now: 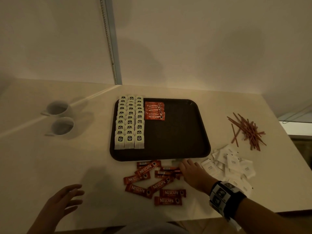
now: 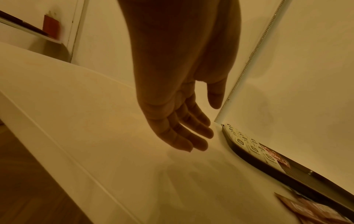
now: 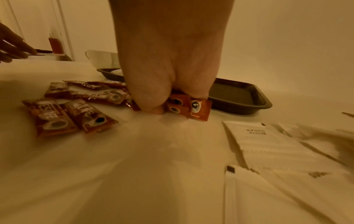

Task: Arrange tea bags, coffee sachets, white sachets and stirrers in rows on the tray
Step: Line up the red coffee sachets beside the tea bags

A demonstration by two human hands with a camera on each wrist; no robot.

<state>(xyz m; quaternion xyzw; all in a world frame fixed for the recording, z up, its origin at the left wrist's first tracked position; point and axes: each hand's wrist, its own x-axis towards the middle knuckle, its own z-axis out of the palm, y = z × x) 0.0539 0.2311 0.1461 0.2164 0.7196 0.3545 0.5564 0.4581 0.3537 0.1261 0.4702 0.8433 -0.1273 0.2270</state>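
Fingers [image 3: 151,104] of the right hand [image 1: 192,173] grip several red coffee sachets [image 3: 184,106] on the pale surface [image 1: 101,166], just beside the dark rectangular plastic tray [image 1: 177,132]; the left hand [image 1: 62,200] hovers, fingers relaxed, holding nothing.

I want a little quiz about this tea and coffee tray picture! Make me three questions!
1. True or false: the stirrers are already on the tray.
2. How many columns of tea bags stand on the tray?
3. What is the right hand reaching into? A) white sachets B) loose coffee sachets C) mugs

Key: 1 false, they lie in a pile on the table. 2 three. 3 B; the left hand holds nothing.
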